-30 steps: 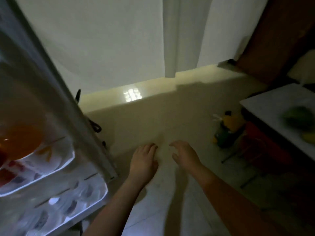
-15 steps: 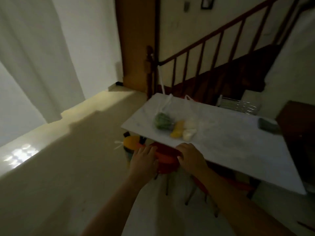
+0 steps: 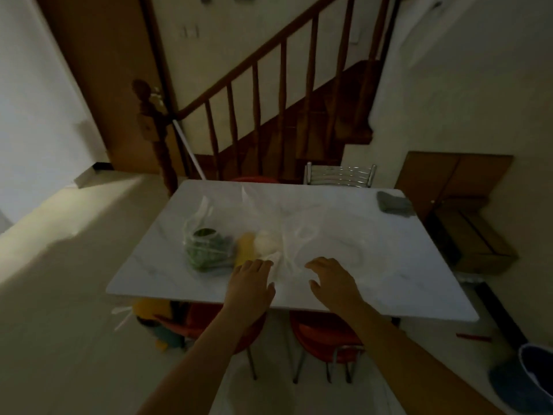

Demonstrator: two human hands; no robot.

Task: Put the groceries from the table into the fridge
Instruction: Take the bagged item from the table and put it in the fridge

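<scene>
Since the earlier frame, both hands have been brought over the white marble-patterned table [image 3: 374,250]. Left hand [image 3: 250,284] and right hand [image 3: 332,280] are held empty with relaxed fingers, near the clear plastic bag of green vegetables [image 3: 206,250], the yellow fruit [image 3: 244,248] and the pale round item [image 3: 264,245], all judged still to be carried to the unseen fridge.

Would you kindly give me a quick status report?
Both hands open: left, right. Groceries on table, untouched. Nothing in the way.

White marbled table [image 3: 374,265]; green bagged vegetables [image 3: 206,250]; yellow fruit [image 3: 244,250]; red chairs [image 3: 320,330]; brown banister [image 3: 254,85].
</scene>
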